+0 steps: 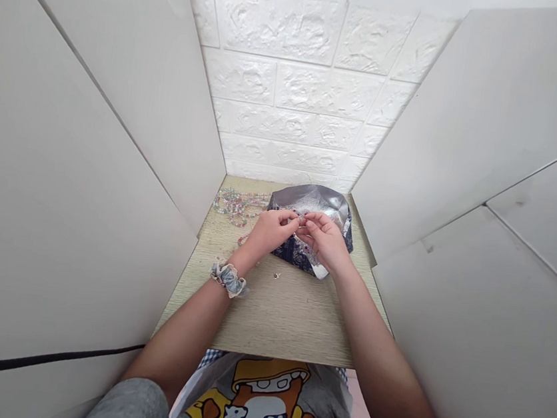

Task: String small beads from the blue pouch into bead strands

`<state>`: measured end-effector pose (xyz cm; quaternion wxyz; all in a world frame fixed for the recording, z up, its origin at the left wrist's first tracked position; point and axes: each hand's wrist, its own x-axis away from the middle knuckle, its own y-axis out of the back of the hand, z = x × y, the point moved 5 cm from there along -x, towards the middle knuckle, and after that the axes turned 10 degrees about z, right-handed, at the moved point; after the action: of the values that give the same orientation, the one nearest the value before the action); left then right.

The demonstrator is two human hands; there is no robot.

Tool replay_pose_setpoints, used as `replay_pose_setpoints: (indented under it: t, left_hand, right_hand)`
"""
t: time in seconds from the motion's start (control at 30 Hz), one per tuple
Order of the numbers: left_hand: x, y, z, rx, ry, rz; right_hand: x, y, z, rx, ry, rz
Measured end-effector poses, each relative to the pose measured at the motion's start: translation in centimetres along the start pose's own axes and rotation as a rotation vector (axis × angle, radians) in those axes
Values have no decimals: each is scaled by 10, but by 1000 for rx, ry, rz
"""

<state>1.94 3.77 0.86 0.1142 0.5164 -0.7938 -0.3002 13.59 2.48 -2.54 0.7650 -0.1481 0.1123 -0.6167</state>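
Note:
My left hand [276,227] and my right hand [324,238] meet above an opened pouch, with fingertips pinched close together. Something tiny and bead-like sits between them, too small to make out. The pouch [310,196] has a shiny silver lining and a dark blue patterned outside. Clear and coloured beads [308,250] show at its mouth, just below my right hand. Strands of pastel beads [239,204] lie on the wooden tabletop [290,324], left of the pouch. On my left wrist is a blue scrunchie [229,279] with lace edging.
A small shiny piece [277,276] lies on the tabletop in front of the pouch. Pale panels [96,81] close in the left and right sides. A white brick-patterned wall [303,84] stands behind. From the left runs a black cable [40,361].

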Motion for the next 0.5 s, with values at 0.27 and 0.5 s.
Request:
replay_pose_setpoints:
  t: [0.27,0.5]
  left_hand:
    - [-1,-3,1,-15,-42,71]
    - [-3,-2,2,151,-14,128]
  right_hand:
    - [-2,-1,-4,54,-5,32]
    - [2,6,8,244,117,-106]
